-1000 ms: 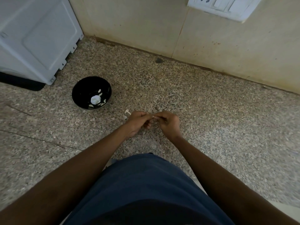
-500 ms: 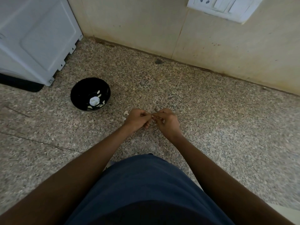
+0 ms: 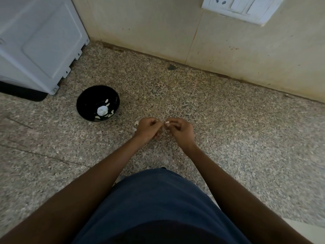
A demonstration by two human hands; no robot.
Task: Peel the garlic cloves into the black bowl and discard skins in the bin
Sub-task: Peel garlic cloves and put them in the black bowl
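Hands parted slightly; right hand (image 3: pixel 181 131) grip pinches garlic clove (image 3: pixel 166 122), left hand (image 3: pixel 147 128) curled; speckled stone counter (image 3: pixel 228 120).

Scene dimly and evenly lit; soft, diffuse light, source not identified. No hard shadows noted on the speckled floor (image 3: pixel 228 129); only faint shade seen under the white appliance (image 3: pixel 38 41) at upper left. No glare recorded, apart from pale highlights inside the black bowl (image 3: pixel 84 104). Wide-angle bending observed: the wall base (image 3: pixel 211 71) runs slanted and bowed. Forearms and dark clothing at bottom edge rendered soft, underexposed. Fine detail at the hands smeared, slightly blurred.
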